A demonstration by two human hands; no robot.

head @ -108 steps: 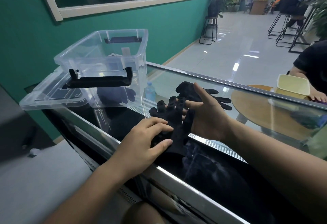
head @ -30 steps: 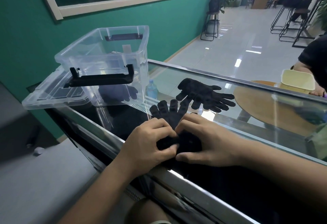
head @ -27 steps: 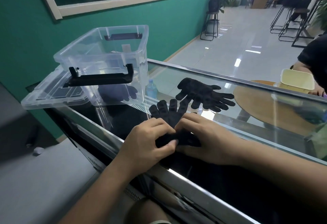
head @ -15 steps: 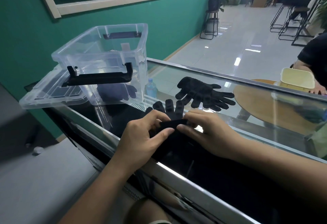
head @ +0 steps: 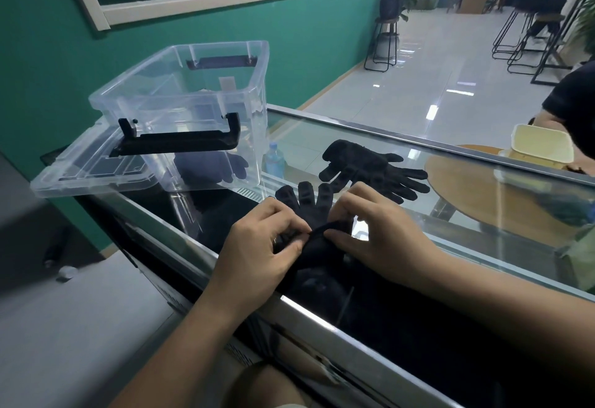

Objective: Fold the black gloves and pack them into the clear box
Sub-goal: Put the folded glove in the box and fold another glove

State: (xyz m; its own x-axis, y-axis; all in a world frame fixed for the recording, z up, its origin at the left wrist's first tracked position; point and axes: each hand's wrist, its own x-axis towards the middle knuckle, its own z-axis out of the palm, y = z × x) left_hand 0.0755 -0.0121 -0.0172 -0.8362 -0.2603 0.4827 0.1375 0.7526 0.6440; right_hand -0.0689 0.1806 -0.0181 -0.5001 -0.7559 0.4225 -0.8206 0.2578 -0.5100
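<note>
Near glove [head: 305, 199] lies flat on the glass worktop [head: 457, 248], fingers spread and pointing away from me, cuff end lifted and doubled over toward the fingers. Both hands are on that cuff. My left hand [head: 260, 254] pinches the folded edge between thumb and curled fingers, a tight grip on the fabric. My right hand [head: 381, 241] does the same from the other side, thumb tip and fingertips closed on the cuff edge. The two hands nearly touch over the fold.

Far gloves [head: 370, 167] sit just beyond on the same glass, flat, fingers fanned to the right. They look like two overlapping, but I can't say for sure. They are apart from both hands.

Clear box [head: 196, 98] stands to the left, at the worktop's end, open on top, resting on its own lid [head: 80, 175]. A black latch handle [head: 180, 142] hangs on its near wall. A dark glove shape [head: 209, 170] shows through that wall, low in the box; I can't tell whether it is folded.

Through the glass I see a bottle [head: 273, 162] and a round table [head: 483, 191]. A cream tub [head: 541, 146] sits past the far edge, beside another person [head: 576, 108] at the right border. A green wall [head: 38, 63] is behind the box.
</note>
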